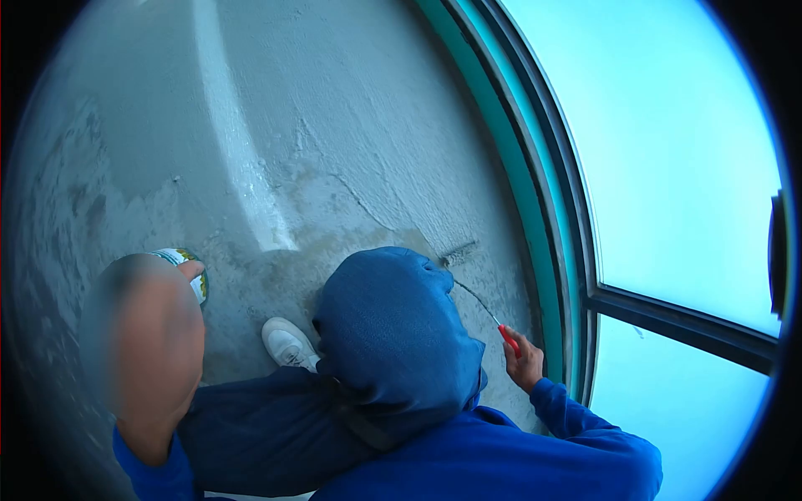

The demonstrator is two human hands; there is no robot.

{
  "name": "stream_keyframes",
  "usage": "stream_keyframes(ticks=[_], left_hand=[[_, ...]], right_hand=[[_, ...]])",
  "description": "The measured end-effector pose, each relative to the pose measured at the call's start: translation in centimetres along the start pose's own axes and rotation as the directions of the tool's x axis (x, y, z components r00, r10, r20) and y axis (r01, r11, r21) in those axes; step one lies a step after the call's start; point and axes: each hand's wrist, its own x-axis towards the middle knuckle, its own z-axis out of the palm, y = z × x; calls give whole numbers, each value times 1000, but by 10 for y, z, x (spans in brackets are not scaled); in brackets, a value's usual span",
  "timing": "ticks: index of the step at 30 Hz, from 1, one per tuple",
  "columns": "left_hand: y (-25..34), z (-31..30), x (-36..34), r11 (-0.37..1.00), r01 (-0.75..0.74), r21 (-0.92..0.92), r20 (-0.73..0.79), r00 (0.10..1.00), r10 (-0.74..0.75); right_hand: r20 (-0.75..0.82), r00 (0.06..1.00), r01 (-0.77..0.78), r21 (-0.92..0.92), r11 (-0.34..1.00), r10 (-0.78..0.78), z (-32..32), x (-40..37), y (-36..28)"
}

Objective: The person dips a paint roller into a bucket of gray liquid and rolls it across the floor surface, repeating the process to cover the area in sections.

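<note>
1. The right hand is sitting low and right of centre, just beside the teal window frame.
2. Its fingers are closing fully around the red handle of a small roller tool, and only the upper tip of the handle is showing above the fist.
3. A thin wire shaft is running up and to the left from the handle to the roller head.
4. The roller head is lying against the grey concrete surface, close to the frame.
5. The left hand is appearing large and blurred at the lower left, close to the camera.
6. Its thumb is resting on a can with a green and white label, which is showing just past the hand's upper edge.
7. The other fingers are hiding behind the blurred back of the hand, so whether they are closing round the can cannot be told.
8. A rounded mass of blue fabric is filling the space between the two hands, and a white shoe is standing on the concrete just to its left.
9. A pale stripe is crossing the concrete above the shoe.
10. A frosted glass pane is filling the right side beyond the frame.
</note>
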Motion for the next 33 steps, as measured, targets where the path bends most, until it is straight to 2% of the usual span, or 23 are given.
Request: stream_keyframes(ticks=[3,9,11,14,23,25,27,29,33], left_hand=[[-4,-1,-2,1000,7,-17,-10,1000,-7],[-16,-6,-3,1000,-4,-9,-39,999,4],[-19,-7,-3,1000,-22,1,-41,999,22],[-26,-10,1,1000,-21,-1,-56,998,21],[-51,-15,8,995,94,-32,45,995,-92],[-54,-18,11,987,157,-37,104,983,-152],[-67,-17,11,982,184,-36,116,977,-178],[-74,-18,9,977,208,-39,131,971,-201],[-82,-16,10,973,221,-62,145,967,-210]], right_hand=[[-38,994,100,11,995,-100,19,33,-15],[-122,984,140,76,987,-130,40,160,-94],[-110,989,109,88,990,-100,43,205,-123],[-161,976,160,90,983,-144,50,271,-161],[-294,901,334,6,942,-318,63,493,-277],[-295,898,317,-77,945,-325,59,545,-312],[-329,909,245,-73,967,-255,40,604,-365],[-283,937,192,-75,979,-205,22,629,-402],[-245,941,205,-145,968,-236,26,686,-429]])
